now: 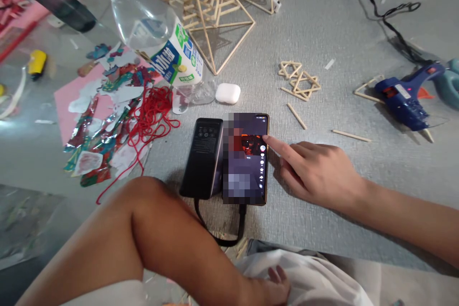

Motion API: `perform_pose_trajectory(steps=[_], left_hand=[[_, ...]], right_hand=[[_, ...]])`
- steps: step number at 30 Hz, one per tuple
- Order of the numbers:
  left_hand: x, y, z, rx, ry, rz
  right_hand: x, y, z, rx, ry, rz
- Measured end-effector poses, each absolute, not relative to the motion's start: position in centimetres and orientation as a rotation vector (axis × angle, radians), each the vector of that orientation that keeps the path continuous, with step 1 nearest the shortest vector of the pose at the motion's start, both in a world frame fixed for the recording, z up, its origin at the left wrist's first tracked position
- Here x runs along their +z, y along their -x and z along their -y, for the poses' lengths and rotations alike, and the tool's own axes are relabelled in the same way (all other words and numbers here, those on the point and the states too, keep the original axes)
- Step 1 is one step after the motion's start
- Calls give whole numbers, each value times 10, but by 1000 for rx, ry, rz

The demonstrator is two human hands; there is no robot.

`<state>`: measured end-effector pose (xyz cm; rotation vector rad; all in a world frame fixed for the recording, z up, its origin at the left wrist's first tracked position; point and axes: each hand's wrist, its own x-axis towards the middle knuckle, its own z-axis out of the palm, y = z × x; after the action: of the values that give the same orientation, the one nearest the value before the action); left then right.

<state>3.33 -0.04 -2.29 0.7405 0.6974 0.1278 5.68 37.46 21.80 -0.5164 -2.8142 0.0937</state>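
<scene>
Phone lies flat on the grey floor covering at the centre of the frame, its screen lit. The right hand comes in from the right edge, index finger stretched out with its tip on the screen's right side, the other fingers curled under; it grips nothing. The left hand sits at the bottom centre, mostly hidden behind the forearm, a few fingertips lying loosely on pale cloth; whether it grips anything cannot be told.

Touching the phone's left edge lies a black power bank, with a black cable looping from both below them. Just above the phone sits a white earbud case, and beside that a clear water bottle tilts toward the upper left. Red thread and coloured paper scraps spread across the left. Stick frames stand at top centre; small stick triangles and loose sticks lie right of the phone. A blue glue gun rests at the right edge.
</scene>
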Motion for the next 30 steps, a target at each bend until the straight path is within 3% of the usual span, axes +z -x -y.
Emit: perform_pose_trajectory(steps=[6,12,22,30], left_hand=[[-15,-33,-6,15,-859,-960],[-9,-50,-19,224,-806,-1075],[35,-1,-50,1163,-724,-541],[60,-3,-79,1326,-631,-259]], right_hand=[[218,-57,-374,102,512,2816],[218,-57,-374,96,511,2810],[218,-57,-374,94,509,2805],[217,-57,-375,97,500,2803]])
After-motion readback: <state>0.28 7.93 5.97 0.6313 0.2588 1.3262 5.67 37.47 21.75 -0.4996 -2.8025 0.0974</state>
